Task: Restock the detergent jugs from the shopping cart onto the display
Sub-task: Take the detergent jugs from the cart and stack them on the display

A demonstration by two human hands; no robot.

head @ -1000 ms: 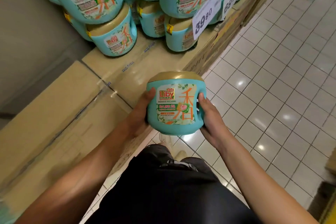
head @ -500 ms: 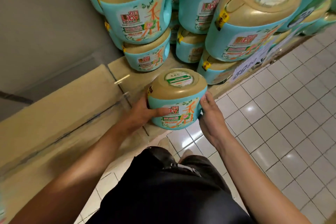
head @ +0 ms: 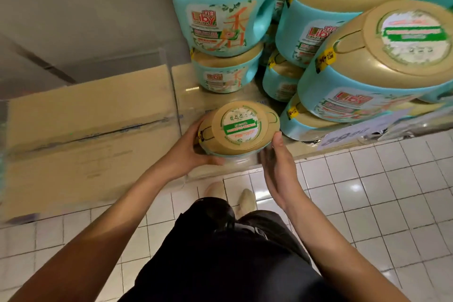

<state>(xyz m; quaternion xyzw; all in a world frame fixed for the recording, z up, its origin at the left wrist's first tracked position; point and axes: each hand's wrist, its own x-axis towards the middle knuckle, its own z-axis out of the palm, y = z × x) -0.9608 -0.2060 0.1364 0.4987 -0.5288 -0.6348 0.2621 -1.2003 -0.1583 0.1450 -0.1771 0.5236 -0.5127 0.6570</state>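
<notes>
A teal detergent jug with a gold lid (head: 239, 127) stands low on the cardboard display base (head: 186, 91), seen from above so its round lid label faces me. My left hand (head: 193, 152) grips its left side, thumb curled under the front. My right hand (head: 277, 162) lies against the jug's right side with fingers fairly straight, thumb up by the lid rim. Stacked jugs of the same kind (head: 225, 12) rise behind and to the right, another large one (head: 382, 64) close at the right. The shopping cart is out of view.
Sealed cardboard cartons (head: 90, 130) form the display base and stretch to the left. A grey wall (head: 73, 7) stands behind them. A blurred white price sign (head: 348, 136) hangs at the display's front edge. White tiled floor (head: 367, 203) lies below, with my shoes (head: 246, 200) near the base.
The jug has gone forward and down from in front of my body onto the carton top beside the stack. My view has tipped down over its lid. My right hand's fingers have loosened.
</notes>
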